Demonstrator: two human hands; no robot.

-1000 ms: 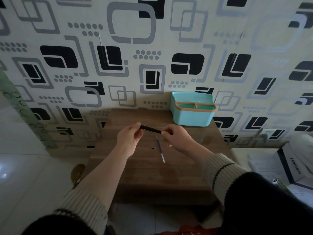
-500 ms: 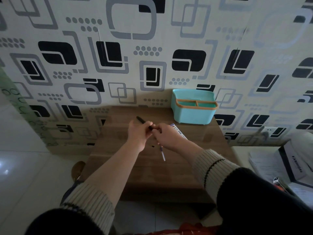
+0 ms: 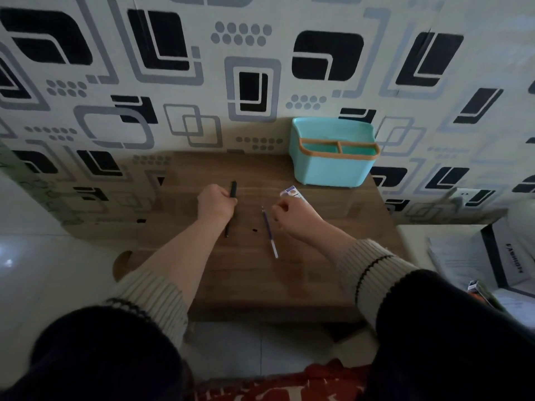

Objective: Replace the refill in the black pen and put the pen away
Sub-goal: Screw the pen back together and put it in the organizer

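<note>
Half a second ago both hands met over the middle of the table; they have since drawn apart, and the left hand (image 3: 215,202) alone keeps the pen (image 3: 233,189). Its grip is a closed fist around the barrel, which stands nearly upright: one black end shows above the knuckles, the other shows below the wrist, close to the wood. The right hand (image 3: 292,214) hovers to the right with fingers curled loosely inward; whether it holds anything I cannot tell. Between the hands a refill (image 3: 269,233) lies flat on the table (image 3: 289,285), slanting from near the right thumb toward the near edge, and a small black bit (image 3: 255,229) lies just left of it. A printed packet (image 3: 291,193) pokes out beyond the right knuckles. At the far right corner a teal caddy (image 3: 333,166) with an orange rim stands against the patterned wall, close to the table's right edge, its two compartments open upward. Bare wood runs from the refill to the near edge and along the far left. Papers (image 3: 463,261) lie on a lower surface off the right side.
</note>
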